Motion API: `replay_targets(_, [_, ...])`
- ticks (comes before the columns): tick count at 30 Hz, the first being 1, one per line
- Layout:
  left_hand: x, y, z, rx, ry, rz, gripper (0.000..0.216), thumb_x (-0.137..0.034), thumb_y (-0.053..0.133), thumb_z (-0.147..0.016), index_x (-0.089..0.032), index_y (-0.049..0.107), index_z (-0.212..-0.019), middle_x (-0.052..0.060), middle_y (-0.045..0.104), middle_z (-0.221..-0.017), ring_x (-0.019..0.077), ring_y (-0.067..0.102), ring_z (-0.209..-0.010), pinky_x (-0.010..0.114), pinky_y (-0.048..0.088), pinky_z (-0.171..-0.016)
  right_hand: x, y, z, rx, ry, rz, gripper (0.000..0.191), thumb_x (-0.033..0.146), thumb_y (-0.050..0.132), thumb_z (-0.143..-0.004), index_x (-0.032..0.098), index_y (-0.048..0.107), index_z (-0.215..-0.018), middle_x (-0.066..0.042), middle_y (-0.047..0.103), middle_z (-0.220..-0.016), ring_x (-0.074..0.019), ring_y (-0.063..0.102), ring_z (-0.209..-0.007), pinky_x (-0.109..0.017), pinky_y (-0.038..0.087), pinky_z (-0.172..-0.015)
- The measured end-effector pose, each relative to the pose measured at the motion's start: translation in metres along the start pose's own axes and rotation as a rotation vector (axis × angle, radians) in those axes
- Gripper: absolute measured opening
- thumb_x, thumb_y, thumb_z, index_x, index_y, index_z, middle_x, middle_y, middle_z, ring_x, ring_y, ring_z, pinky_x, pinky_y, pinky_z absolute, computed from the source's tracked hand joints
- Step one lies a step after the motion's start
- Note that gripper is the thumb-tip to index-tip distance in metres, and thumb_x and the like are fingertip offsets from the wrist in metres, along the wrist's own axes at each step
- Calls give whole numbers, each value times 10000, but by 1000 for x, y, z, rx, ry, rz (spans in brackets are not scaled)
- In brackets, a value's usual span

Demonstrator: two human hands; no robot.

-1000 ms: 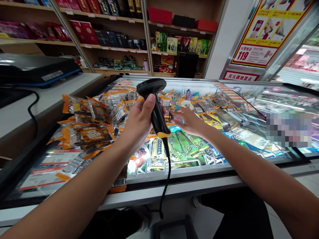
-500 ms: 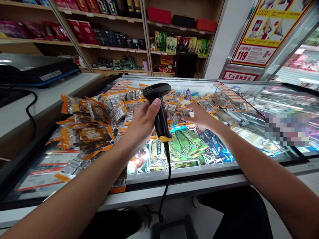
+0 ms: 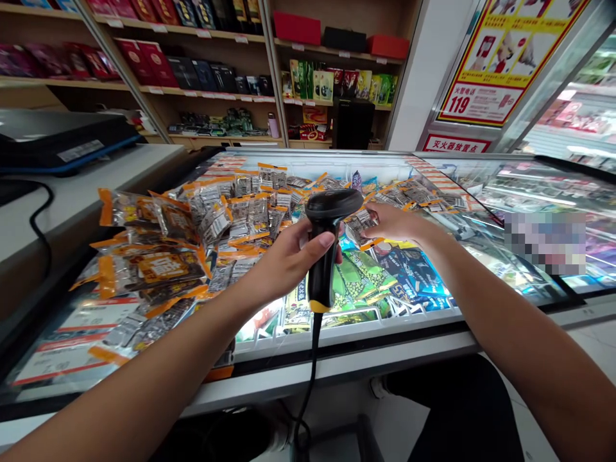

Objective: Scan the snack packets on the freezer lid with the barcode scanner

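My left hand [image 3: 293, 256] is wrapped round the grip of a black barcode scanner [image 3: 323, 269] with a yellow band at its base and a cable hanging down. Just beyond it, my right hand [image 3: 392, 223] pinches a small snack packet [image 3: 357, 230] with orange edges, partly hidden by the scanner's head. Many similar orange-edged packets [image 3: 248, 218] lie over the glass top around both hands. To the left, a heap of them [image 3: 158, 266] is piled up with their brown and orange fronts showing.
Under the glass, the lit freezer [image 3: 308, 369] holds green packages [image 3: 359, 276] and blue packages [image 3: 414, 273]. A scale [image 3: 62, 141] stands on the counter at left. Stocked shelves [image 3: 206, 93] line the back, and a dark-clothed leg [image 3: 462, 404] is below the freezer's front edge.
The scanner has moved right and lower in view, its head now nearer the packet in my right hand. That packet has tilted. The whole view has shifted slightly.
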State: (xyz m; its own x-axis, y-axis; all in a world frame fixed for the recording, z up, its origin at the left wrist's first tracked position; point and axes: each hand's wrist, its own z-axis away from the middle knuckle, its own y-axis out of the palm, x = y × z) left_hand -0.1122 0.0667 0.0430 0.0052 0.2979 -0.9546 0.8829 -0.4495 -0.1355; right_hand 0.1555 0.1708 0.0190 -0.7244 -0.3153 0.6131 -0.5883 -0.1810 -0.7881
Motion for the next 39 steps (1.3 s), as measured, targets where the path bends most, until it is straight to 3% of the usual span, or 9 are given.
replay_targets(4, [1, 0, -1, 19, -10, 8, 464, -626, 622, -940, -176, 600, -1052, 58, 694, -834, 170, 653, -730, 281, 518, -654, -1, 0, 1, -72, 54, -86, 564, 332, 809, -734, 252, 598, -1251, -92, 687, -1064, -294, 670, -921, -486, 548, -822])
replay_targets(8, [1, 0, -1, 46, -20, -16, 459, -625, 609, -947, -173, 599, -1027, 66, 701, -838, 174, 653, -731, 283, 510, -653, -5, -7, -2, -317, 144, -186, 518, 449, 776, -793, 247, 551, -1214, -87, 663, -1026, -273, 661, -844, -465, 553, -746])
replay_targets(11, [1, 1, 1, 101, -22, -44, 434, -598, 613, -955, -166, 603, -998, 69, 704, -836, 179, 651, -742, 293, 511, -678, -4, -15, -4, -413, 113, -333, 468, 525, 713, -854, 283, 543, -1217, -58, 649, -1022, -224, 640, -772, -429, 550, -703])
replay_targets(16, [2, 3, 5, 193, -65, -31, 383, -546, 631, -961, -172, 605, -1044, 71, 715, -879, 201, 668, -810, 315, 523, -745, 4, -17, -1, -444, 44, -383, 468, 538, 702, -871, 311, 559, -1255, -43, 644, -1059, -224, 640, -835, -428, 552, -755])
replay_targets(29, [-1, 8, 5, 159, -107, -43, 490, -637, 660, -906, -158, 618, -1002, 67, 706, -832, 189, 650, -762, 297, 515, -691, -3, -19, -4, -452, 51, -348, 548, 516, 727, -870, 278, 525, -1319, -67, 698, -1082, -226, 667, -822, -408, 582, -714])
replay_targets(32, [0, 5, 4, 93, -75, -42, 475, -633, 612, -940, -161, 617, -991, 68, 710, -842, 174, 650, -736, 286, 515, -667, -25, -27, -8, -544, 122, -181, 760, 416, 775, -829, 226, 411, -1469, -97, 722, -1060, -271, 681, -861, -454, 583, -772])
replay_targets(35, [0, 1, 1, -56, -66, -27, 467, -635, 591, -951, -170, 610, -980, 62, 706, -833, 165, 645, -695, 269, 502, -610, -44, -33, -8, -675, 179, 202, 877, 321, 758, -820, 115, 343, -1563, -203, 681, -1226, -396, 617, -1160, -576, 507, -975])
replay_targets(37, [1, -2, -1, -140, -65, -14, 474, -644, 585, -949, -171, 615, -963, 70, 707, -836, 166, 644, -688, 262, 494, -582, -44, -30, -7, -722, 146, 429, 803, 325, 704, -867, 106, 381, -1569, -243, 582, -1396, -450, 490, -1337, -632, 418, -1073])
replay_targets(39, [2, -5, -3, -181, -62, 11, 492, -662, 589, -938, -170, 621, -957, 80, 711, -846, 169, 646, -688, 261, 496, -567, -32, -19, -6, -676, 3, 556, 616, 364, 601, -957, 168, 484, -1529, -204, 523, -1489, -425, 428, -1410, -614, 370, -1129])
